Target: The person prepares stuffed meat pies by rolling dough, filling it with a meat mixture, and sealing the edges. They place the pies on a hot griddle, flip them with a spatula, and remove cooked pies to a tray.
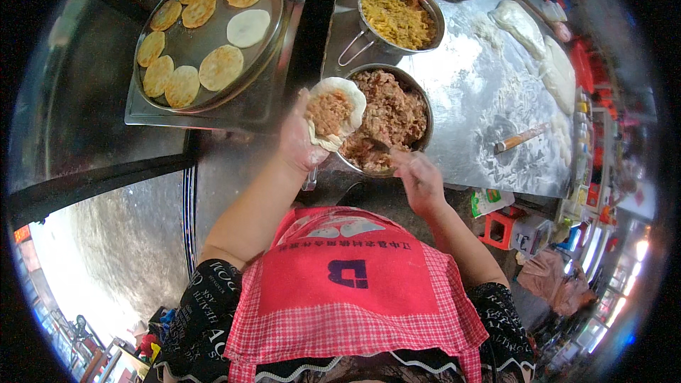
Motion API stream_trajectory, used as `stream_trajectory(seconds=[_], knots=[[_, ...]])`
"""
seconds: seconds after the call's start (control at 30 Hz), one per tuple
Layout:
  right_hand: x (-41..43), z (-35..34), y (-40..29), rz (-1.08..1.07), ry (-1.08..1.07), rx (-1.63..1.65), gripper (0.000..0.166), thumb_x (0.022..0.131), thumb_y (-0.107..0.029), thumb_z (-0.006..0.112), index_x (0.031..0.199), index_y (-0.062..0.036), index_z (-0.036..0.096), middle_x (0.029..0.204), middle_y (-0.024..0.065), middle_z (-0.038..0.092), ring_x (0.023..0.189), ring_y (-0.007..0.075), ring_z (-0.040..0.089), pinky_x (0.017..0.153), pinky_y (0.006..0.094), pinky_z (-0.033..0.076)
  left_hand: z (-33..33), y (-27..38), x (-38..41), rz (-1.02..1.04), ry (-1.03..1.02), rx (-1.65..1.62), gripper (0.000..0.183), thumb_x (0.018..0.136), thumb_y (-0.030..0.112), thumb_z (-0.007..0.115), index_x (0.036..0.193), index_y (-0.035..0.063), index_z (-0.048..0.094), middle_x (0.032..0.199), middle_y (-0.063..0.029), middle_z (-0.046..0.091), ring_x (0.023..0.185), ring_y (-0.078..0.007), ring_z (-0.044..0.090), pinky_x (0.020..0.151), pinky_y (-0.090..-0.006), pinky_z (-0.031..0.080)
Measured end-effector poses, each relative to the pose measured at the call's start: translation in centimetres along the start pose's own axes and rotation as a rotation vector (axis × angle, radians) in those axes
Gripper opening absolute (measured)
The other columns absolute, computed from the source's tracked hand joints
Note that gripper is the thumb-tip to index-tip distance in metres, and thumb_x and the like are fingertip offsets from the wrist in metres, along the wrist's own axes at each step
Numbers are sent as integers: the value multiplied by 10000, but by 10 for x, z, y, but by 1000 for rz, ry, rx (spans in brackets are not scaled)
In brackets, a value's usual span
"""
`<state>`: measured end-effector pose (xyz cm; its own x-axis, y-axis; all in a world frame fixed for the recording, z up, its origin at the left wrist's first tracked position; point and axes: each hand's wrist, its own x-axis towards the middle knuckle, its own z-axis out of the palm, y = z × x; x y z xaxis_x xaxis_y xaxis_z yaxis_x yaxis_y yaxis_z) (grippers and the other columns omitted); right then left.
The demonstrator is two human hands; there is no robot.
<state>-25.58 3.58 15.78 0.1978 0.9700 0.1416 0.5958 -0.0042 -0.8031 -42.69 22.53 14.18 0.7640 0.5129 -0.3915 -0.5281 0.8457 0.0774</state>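
Observation:
My left hand (302,141) holds a round of raw dough (355,101) on its palm, with ground meat filling (329,111) spread over the middle. To its right is a metal pot (429,135) of meat filling (391,103), close against the dough's edge. My right hand (420,175), blurred, is at the pot's near rim. It grips a utensil (380,144) whose end is sunk in the meat; its shape is mostly hidden.
On the left, a round griddle (205,53) bears several browned flatbreads (221,67) and one pale one (248,28). A pot of yellow filling (401,21) stands behind the meat. Rightward, a floured metal worktop (457,96) carries a rolling pin (521,138) and dough slabs (557,74).

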Motion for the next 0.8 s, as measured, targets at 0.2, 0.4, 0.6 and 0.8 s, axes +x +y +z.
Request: stream_trajectory(seconds=[0.2, 0.4, 0.6, 0.8], knots=[[-8, 13, 1, 161, -67, 206, 214, 891, -15, 559, 1088, 9, 638, 781, 97, 579, 636, 203, 545, 580, 310, 462, 0, -2, -1, -2, -49, -15, 507, 1001, 419, 313, 1251, 24, 510, 1239, -162, 578, 1135, -328, 565, 996, -486, 439], [15, -12, -9, 586, -92, 555, 240, 945, -171, 544, 1052, 10, 658, 784, 66, 608, 640, 124, 546, 548, 244, 422, 6, -1, 1, 9, -20, -16, 457, 1005, 384, 327, 1183, 33, 559, 1198, -148, 604, 1105, -311, 587, 992, -479, 444], [19, -31, -18, 688, 174, 1094, 351, 981, -211, 431, 1197, 34, 558, 910, 118, 619, 716, 146, 526, 638, 261, 405, 17, -9, -7, -21, 15, -13, 474, 1007, 401, 309, 1224, 44, 533, 1214, -149, 592, 1121, -317, 575, 997, -474, 442], [42, -13, -31, -22, 179, 315, 332, 894, -124, 575, 1210, -23, 572, 923, 106, 602, 766, 208, 575, 643, 314, 449, 39, -35, -15, -80, -37, -26, 492, 1009, 431, 291, 1276, 72, 497, 1240, -130, 574, 1135, -307, 561, 969, -466, 458]])
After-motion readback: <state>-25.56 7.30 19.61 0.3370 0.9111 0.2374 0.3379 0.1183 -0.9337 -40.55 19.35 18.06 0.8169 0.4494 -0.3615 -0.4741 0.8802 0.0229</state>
